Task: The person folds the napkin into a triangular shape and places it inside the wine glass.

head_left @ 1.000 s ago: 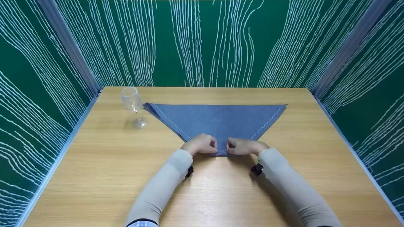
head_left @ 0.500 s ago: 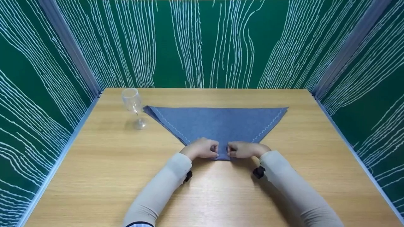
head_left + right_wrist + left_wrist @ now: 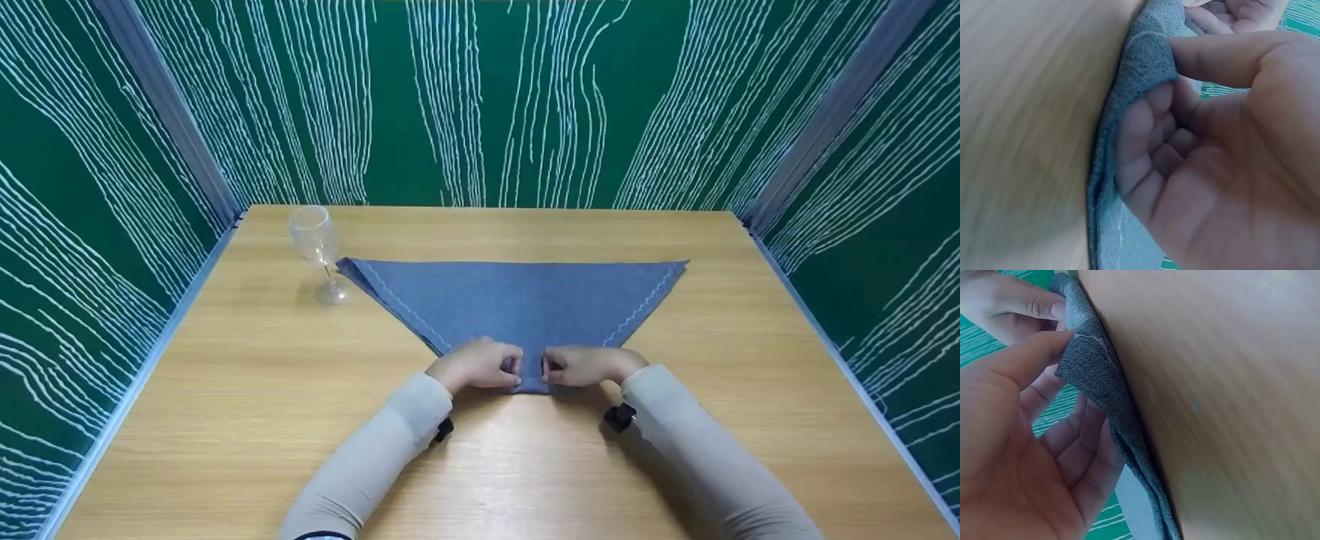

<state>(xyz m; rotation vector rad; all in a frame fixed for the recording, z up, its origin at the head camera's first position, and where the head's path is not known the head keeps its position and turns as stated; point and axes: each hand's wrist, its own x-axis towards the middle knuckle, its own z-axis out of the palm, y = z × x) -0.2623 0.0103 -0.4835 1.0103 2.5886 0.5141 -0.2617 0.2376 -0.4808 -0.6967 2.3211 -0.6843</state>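
Blue-grey cloth (image 3: 517,300) lies on the wooden table (image 3: 225,420), its long straight edge on the far side, its slanting sides narrowing toward the person. The left hand (image 3: 478,365) and right hand (image 3: 589,365) pinch its folded near edge, thumb against fingers, a short strip of cloth showing between them. In both wrist views the cloth covers some fingertips, and the layers inside the fold are hard to count. Seen from the head, the hands hide the ends of the near edge. The clear stemmed glass (image 3: 313,234) stands upright by the far left corner; its outline is faint, and whether corner and glass touch I cannot tell. The black device (image 3: 445,430) under the left wrist is mostly hidden by the sleeve (image 3: 367,457); the one under the right wrist is too small for any marking to be read. A bluish speck (image 3: 1197,406) on the tabletop is too blurred to identify. Both forearms are cut off by the lower frame edge.
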